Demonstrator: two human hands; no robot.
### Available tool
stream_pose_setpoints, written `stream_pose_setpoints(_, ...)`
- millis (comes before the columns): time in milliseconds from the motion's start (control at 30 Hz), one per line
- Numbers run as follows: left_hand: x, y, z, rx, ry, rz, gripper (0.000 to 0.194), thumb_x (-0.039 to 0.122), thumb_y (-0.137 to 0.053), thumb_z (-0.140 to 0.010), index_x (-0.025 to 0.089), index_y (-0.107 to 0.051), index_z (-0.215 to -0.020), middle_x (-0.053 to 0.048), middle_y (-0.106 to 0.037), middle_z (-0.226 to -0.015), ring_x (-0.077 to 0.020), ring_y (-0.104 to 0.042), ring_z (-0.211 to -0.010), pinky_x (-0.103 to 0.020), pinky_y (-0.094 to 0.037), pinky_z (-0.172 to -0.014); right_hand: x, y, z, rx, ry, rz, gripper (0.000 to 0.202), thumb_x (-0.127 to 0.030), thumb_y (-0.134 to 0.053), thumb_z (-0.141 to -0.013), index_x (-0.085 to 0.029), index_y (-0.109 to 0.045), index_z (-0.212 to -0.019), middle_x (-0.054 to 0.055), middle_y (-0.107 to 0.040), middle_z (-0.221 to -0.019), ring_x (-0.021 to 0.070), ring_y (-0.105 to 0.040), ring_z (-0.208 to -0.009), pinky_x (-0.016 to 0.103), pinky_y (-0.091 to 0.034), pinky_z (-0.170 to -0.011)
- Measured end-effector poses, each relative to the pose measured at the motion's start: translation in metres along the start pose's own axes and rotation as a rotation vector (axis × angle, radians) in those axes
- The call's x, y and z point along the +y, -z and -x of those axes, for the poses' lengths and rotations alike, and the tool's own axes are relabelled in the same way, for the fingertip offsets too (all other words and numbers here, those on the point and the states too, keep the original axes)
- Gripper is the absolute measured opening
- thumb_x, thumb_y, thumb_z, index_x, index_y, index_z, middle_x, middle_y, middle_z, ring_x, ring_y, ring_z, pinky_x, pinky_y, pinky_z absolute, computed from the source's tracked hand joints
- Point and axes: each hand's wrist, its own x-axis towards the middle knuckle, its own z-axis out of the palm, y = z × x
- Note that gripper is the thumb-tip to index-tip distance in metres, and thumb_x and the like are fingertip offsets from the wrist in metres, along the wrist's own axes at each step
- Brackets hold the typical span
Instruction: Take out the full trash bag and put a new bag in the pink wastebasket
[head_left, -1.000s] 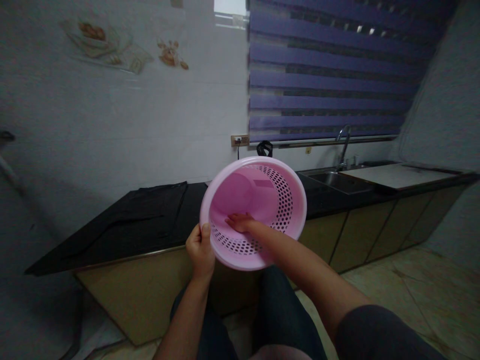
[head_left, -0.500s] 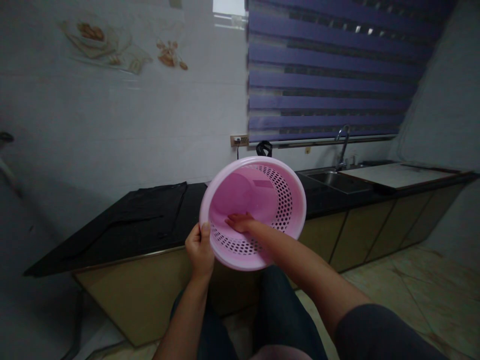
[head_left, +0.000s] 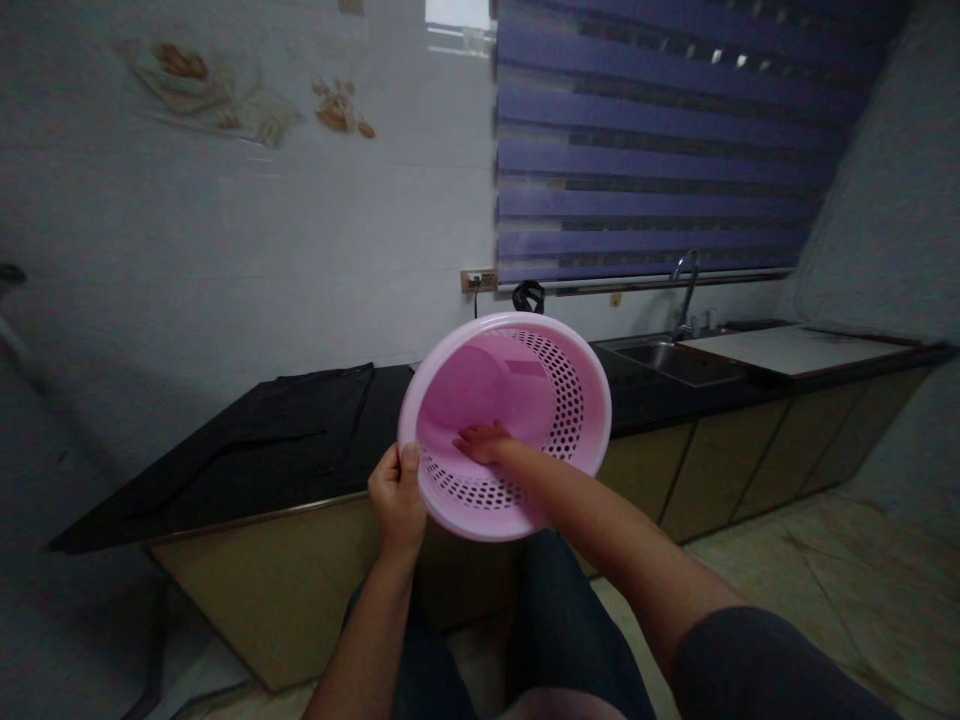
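A round pink plastic basket [head_left: 517,520] with perforated sides is tilted, its open mouth facing me, in front of the counter. My left hand [head_left: 397,500] grips its rim at the lower left, thumb over the edge. Inside it, my right hand [head_left: 484,442] reaches in with fingers stretched out and apart. The palm lies against or close to the inner wall near the base; exact contact is hard to make out.
Behind the basket runs a black countertop [head_left: 405,400]. At its left lies a flat black cloth [head_left: 300,420]. To the right are a steel sink [head_left: 667,362], a tap [head_left: 685,295] and a pale board [head_left: 795,350]. A black looped item [head_left: 529,297] shows behind the basket.
My right hand has shifted very slightly inside the basket, its fingers a little more spread. The basket and my left hand have moved only slightly to the left.
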Motion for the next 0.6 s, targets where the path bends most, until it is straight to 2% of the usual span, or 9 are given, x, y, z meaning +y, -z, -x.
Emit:
stream_pose_setpoints(100, -0.001, 0.001, 0.000, -0.021, 0.007, 0.012, 0.045, 0.059, -0.062, -0.075, 0.015, -0.063, -0.066, 0.002, -0.055, -0.053, -0.0103, -0.045, -0.048, -0.021, -0.037, -0.045, -0.001, 0.005, 0.005, -0.054, 0.013, 0.008, 0.062, -0.057, -0.026, -0.094, -0.022, -0.047, -0.141, 0.011, -0.046, -0.142, 0.0307, -0.042, -0.131, 0.055, -0.027, -0.109)
stream_pose_setpoints(267, -0.002, 0.003, -0.002, -0.031, -0.002, 0.015, 0.044, 0.058, -0.063, -0.075, 0.015, -0.063, -0.065, 0.002, -0.055, -0.053, -0.0100, -0.044, -0.048, -0.021, -0.036, -0.045, -0.001, 0.011, 0.011, -0.089, 0.007, 0.018, 0.060, -0.055, -0.026, -0.094, -0.024, -0.047, -0.141, 0.010, -0.042, -0.145, 0.0294, -0.040, -0.133, 0.052, -0.026, -0.112)
stream_pose_setpoints(433, -0.001, 0.003, -0.004, -0.028, 0.001, 0.026, 0.046, 0.060, -0.063, -0.073, 0.015, -0.063, -0.064, 0.003, -0.055, -0.053, -0.0098, -0.044, -0.047, -0.021, -0.037, -0.044, -0.003, 0.013, 0.013, -0.087, 0.008, 0.039, 0.060, -0.056, -0.025, -0.094, -0.026, -0.047, -0.141, 0.009, -0.045, -0.143, 0.0286, -0.042, -0.132, 0.052, -0.025, -0.112)
stream_pose_setpoints(600, 0.000, 0.004, -0.003, -0.050, -0.004, 0.007, 0.046, 0.060, -0.063, -0.074, 0.016, -0.061, -0.061, 0.003, -0.052, -0.051, -0.0098, -0.043, -0.047, -0.021, -0.035, -0.044, 0.002, 0.006, 0.008, -0.050, 0.007, 0.072, 0.056, -0.056, -0.029, -0.094, -0.028, -0.049, -0.138, 0.007, -0.046, -0.142, 0.0295, -0.044, -0.130, 0.055, -0.025, -0.111)
